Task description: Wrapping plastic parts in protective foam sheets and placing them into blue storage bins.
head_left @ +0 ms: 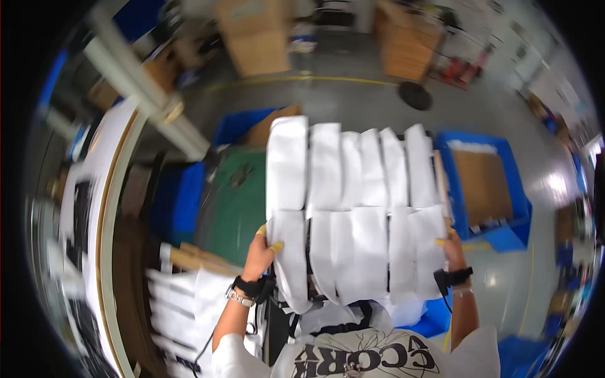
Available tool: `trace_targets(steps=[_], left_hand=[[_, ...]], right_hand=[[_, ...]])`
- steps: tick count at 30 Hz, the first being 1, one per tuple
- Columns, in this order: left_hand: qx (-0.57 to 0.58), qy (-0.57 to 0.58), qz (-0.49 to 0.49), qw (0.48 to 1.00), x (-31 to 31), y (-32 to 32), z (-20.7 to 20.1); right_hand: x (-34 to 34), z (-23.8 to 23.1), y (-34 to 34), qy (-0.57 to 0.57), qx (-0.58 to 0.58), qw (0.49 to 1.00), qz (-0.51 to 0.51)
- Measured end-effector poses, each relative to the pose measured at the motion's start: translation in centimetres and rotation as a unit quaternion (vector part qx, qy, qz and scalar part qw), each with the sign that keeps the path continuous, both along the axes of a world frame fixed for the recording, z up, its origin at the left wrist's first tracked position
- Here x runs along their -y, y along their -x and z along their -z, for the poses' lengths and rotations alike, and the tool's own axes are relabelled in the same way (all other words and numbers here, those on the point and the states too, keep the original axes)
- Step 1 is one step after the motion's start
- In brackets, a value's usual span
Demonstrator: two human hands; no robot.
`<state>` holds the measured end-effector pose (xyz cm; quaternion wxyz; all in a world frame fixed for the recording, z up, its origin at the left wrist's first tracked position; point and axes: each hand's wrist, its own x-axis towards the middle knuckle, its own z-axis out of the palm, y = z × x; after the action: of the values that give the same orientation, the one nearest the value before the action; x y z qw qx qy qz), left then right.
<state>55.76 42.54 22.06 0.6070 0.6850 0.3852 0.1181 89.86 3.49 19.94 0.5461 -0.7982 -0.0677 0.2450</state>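
Observation:
In front of me, both hands hold a tray-like load of white sleeves (pixel 368 252), soft and foam-like, in two rows of several each. My left hand (pixel 259 255) grips its left side, thumb over the near sleeve. On the opposite side, my right hand (pixel 454 252) is closed round the edge. Yellow covers show on fingers of both hands. Dark strips show between the sleeves, and a thin light-brown edge (pixel 442 179) runs along the right. What the sleeves contain and the carrier's underside are hidden.
A green surface (pixel 236 208) lies left of the load, with more white sleeves (pixel 173 302) at lower left. On the right floor stands a blue bin (pixel 520 183) with cardboard inside. A white post (pixel 151 82) rises at left; wooden cabinets (pixel 409 47) stand far back.

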Motion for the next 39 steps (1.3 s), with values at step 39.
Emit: trace_targets(steps=[39], left_hand=[[-0.115,0.085,-0.537,0.831,27.3,61.5,11.0]], right_hand=[[-36.5,5.5,41.0,0.113,-0.012,0.800,-0.589]])
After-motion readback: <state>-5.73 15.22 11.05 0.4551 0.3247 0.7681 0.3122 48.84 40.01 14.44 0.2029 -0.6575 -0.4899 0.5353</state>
